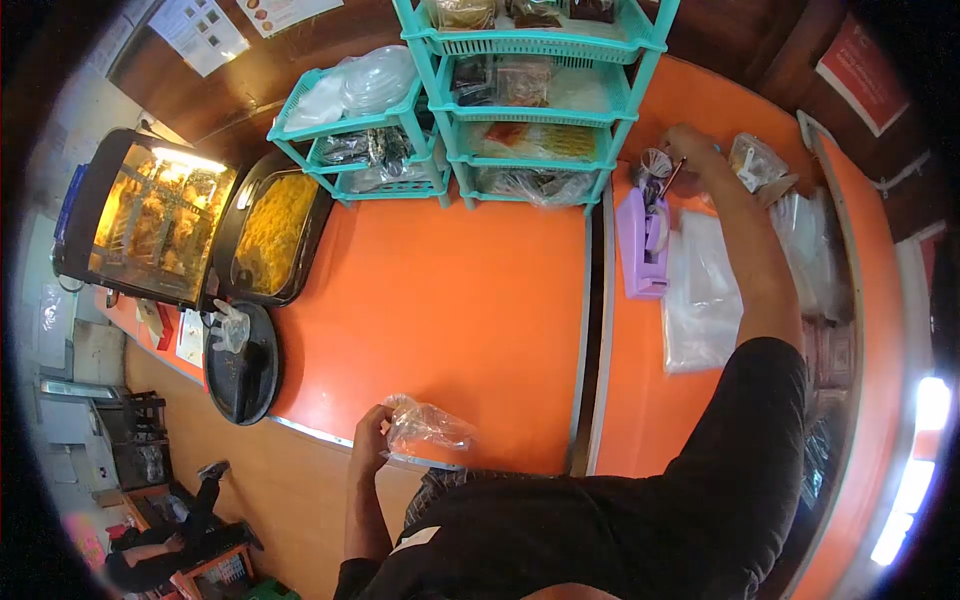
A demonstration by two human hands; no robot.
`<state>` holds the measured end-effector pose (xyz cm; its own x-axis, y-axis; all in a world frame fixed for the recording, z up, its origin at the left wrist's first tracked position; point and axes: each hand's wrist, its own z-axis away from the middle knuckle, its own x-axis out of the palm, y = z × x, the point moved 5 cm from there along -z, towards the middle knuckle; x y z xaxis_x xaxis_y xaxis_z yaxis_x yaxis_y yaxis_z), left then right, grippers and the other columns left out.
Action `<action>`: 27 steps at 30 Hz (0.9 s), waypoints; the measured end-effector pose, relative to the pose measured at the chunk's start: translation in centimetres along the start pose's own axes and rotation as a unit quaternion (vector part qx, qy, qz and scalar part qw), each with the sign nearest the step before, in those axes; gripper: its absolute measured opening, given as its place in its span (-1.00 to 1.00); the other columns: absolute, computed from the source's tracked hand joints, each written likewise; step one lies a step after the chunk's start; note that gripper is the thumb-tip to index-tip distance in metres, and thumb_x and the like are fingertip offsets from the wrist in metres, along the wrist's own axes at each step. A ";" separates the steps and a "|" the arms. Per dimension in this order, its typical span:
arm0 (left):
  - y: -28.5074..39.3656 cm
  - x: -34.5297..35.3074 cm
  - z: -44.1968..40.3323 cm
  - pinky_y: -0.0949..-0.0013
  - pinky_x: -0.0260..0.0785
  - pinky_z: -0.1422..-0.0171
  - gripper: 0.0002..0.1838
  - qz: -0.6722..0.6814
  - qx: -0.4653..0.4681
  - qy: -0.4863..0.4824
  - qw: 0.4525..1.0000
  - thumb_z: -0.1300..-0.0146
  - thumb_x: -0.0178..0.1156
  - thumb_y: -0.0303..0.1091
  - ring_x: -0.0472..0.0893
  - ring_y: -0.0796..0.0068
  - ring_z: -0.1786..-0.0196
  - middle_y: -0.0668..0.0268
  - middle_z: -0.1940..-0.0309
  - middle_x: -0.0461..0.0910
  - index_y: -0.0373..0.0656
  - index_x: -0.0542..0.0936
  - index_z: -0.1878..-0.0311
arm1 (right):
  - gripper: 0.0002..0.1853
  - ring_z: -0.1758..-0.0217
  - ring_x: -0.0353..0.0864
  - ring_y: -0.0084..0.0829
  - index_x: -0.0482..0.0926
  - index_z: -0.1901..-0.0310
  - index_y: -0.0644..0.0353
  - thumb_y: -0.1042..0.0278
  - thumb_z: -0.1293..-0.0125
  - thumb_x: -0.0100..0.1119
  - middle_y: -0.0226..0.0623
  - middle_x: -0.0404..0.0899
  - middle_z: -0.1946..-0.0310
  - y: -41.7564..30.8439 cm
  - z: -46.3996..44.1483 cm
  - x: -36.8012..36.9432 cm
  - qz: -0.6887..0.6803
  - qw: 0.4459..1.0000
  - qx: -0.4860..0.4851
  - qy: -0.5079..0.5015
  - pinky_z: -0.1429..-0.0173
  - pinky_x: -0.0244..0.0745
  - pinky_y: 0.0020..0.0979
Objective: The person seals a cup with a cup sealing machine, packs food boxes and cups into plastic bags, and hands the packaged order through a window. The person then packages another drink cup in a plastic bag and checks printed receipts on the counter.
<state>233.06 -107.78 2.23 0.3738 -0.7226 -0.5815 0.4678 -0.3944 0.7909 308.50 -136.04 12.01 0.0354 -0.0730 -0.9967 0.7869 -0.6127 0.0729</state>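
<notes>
The left hand point(371, 440) is raised at the near edge of the orange counter point(450, 320), forearm upright, thumb and fingers pinched together on one end of a clear plastic bag point(432, 430), which spreads sideways over the counter's edge; whether anything is inside it is unclear. The right arm stretches far forward, and the right hand point(692, 150) bends inward beside a small clear cup point(655, 165) and a thin dark stick point(674, 174); its fingers are partly hidden, so I cannot tell how far open they are or whether they grip the stick. Just below the cup stands a purple tape dispenser point(642, 255), with flat clear bags point(702, 310) lying beside it. Ahead, a tall teal rack point(545, 46) carries bagged goods on its tiers, some dark, some yellowish. The shorter teal rack point(290, 115) to its left has clear plastic lids or containers point(375, 80) on top and packets below. Farther left, a black pan point(318, 228) holds yellow food point(277, 235), next to a lit display case point(140, 287) with golden-brown food behind its glass. A clear glove point(233, 330) lies on a dark oval tray point(240, 395).
</notes>
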 end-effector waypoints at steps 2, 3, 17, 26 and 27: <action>0.6 -0.1 -0.1 0.35 0.36 0.20 -0.83 -0.010 -0.007 -0.006 1.000 -0.01 0.35 -0.55 0.53 0.39 0.29 0.28 0.40 0.57 -0.23 0.55 0.34 | -0.81 0.30 0.66 -0.11 0.66 0.39 0.23 0.29 -0.08 0.16 -0.04 0.67 0.34 -0.3 -0.3 0.1 0.048 0.998 -0.029 0.005 0.24 0.52 -0.19; 0.5 0.0 -0.1 0.35 0.37 0.19 -0.83 -0.006 -0.002 -0.004 1.000 -0.01 0.35 -0.54 0.54 0.38 0.29 0.28 0.40 0.56 -0.23 0.55 0.34 | -0.79 0.25 0.67 -0.10 0.68 0.35 0.23 0.29 -0.11 0.15 -0.02 0.67 0.30 -0.8 -0.3 -0.2 0.048 0.999 -0.021 0.001 0.21 0.54 -0.20; 2.8 1.0 1.3 0.07 0.35 0.01 -0.85 -0.099 0.138 0.087 0.982 -0.11 0.15 -0.62 0.53 0.01 0.13 0.08 0.26 0.56 -0.26 0.52 0.23 | -0.60 -0.10 0.58 -0.47 0.41 -0.27 0.26 0.32 -0.48 0.09 -0.26 0.53 -0.05 -11.3 19.5 -19.5 -0.647 0.672 0.135 0.334 -0.18 0.55 -0.45; 3.1 -0.8 -0.1 0.07 0.34 -0.07 -0.82 -0.096 0.171 -0.064 0.978 -0.18 0.17 -0.55 0.53 0.01 0.09 0.13 0.23 0.58 -0.22 0.55 0.13 | -0.89 -0.04 0.69 -0.29 0.48 0.04 0.10 0.35 -0.53 -0.03 -0.32 0.63 0.16 -36.0 27.1 -14.5 -0.935 0.343 -0.023 0.091 -0.05 0.68 -0.36; 3.1 -1.0 -0.1 0.08 0.32 -0.11 -0.76 -0.095 0.165 -0.072 0.979 -0.12 0.20 -0.57 0.53 -0.01 0.07 0.12 0.21 0.59 -0.22 0.56 0.11 | -0.89 -0.05 0.69 -0.26 0.48 0.05 0.10 0.34 -0.53 -0.04 -0.31 0.63 0.14 -37.6 27.6 -14.5 -0.933 0.350 -0.025 0.082 -0.05 0.68 -0.32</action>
<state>234.21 -108.23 5.21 0.1764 -0.6820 -0.7097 0.2240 -0.6743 0.7037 261.43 -133.63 24.68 -0.5371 0.4659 0.7031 -0.4551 0.5417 -0.7067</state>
